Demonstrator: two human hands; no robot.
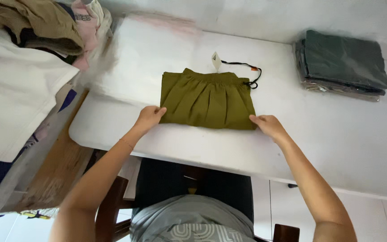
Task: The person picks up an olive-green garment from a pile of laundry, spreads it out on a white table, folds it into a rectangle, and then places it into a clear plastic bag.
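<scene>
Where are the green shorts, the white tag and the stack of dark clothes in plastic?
Shorts (pixel 207 101), head view, on the middle of the folded cloth.
Tag (pixel 216 61), head view, on the white card.
Stack (pixel 343 62), head view, on the top dark garment.

Folded olive-green garment (pixel 208 99), flat on white table, waistband away.
</scene>
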